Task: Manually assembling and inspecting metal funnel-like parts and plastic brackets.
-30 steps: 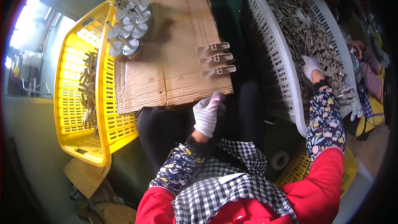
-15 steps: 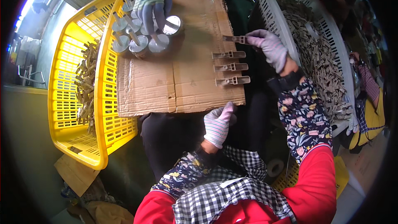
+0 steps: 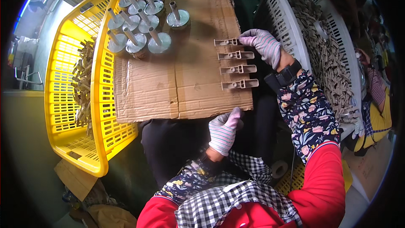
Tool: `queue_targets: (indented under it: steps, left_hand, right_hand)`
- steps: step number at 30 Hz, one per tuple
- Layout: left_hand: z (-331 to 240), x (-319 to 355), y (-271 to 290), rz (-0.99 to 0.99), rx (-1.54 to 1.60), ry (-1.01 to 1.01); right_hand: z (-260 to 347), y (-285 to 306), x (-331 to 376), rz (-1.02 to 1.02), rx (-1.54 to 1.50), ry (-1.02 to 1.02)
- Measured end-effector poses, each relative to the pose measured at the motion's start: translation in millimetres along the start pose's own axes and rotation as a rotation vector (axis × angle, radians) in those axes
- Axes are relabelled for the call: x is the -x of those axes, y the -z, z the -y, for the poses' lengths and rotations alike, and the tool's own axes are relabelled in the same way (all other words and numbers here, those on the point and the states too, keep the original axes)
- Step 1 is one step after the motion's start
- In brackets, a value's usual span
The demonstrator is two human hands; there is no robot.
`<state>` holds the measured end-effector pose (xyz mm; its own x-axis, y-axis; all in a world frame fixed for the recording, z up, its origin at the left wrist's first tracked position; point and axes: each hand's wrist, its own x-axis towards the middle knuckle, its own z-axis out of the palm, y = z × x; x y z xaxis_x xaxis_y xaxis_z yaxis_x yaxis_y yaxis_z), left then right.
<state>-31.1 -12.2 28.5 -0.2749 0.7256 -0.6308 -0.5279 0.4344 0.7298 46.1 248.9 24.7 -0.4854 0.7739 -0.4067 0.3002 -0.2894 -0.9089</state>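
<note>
Located just off the near edge of the cardboard sheet (image 3: 198, 90): left hand (image 3: 223, 134), thumb extended, fingers partly hidden – cannot tell grip, nor any contents. Along the sheet's right edge, nearest first: three beige plastic pieces (image 3: 239, 84), parallel, apart from one another, right ends jutting slightly past that edge. Next beyond, at the same edge: fourth beige plastic piece (image 3: 226, 42), roughly in line with the three, right tip pinched in fingertips of right hand (image 3: 263, 46); exact contact with the sheet not determinable.

Change recorded: fourth piece brought inward over the sheet, to the far end of the row. Judged to mean: row extended from three to four, placement nearly complete – release not yet made.

Flanking the sheet: to its left, yellow basket (image 3: 98, 97) with heaped brownish pieces (image 3: 83, 88); to its right, white basket (image 3: 291, 23), heaped likewise. On the sheet's far left part: clustered metal discs with posts (image 3: 159, 44), plus lone disc (image 3: 178, 21) just right of the cluster. Gone from above these: another person's gloved hand
</note>
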Motion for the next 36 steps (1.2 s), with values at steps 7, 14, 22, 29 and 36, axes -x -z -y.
queue_targets:
  steps: [7,14,22,29,36]
  left_hand:
    - [2,1,-5,0.003,0.003,-0.017]
    - [3,-2,-3,-0.006,-0.03,-0.023]
    - [-4,-6,-26,-0.042,-0.097,-0.062]
    - [6,-7,-50,-0.044,-0.031,-0.19]
    - [7,-13,-55,-0.037,-0.077,-0.224]
  right_hand:
    - [-1,4,-2,-0.015,0.034,0.032]
    - [-3,-1,-8,-0.017,0.078,0.013]
    - [-1,21,-5,-0.149,0.404,0.226]
    - [30,42,17,-0.188,0.664,0.247]
    - [23,232,86,-0.607,0.377,0.039]
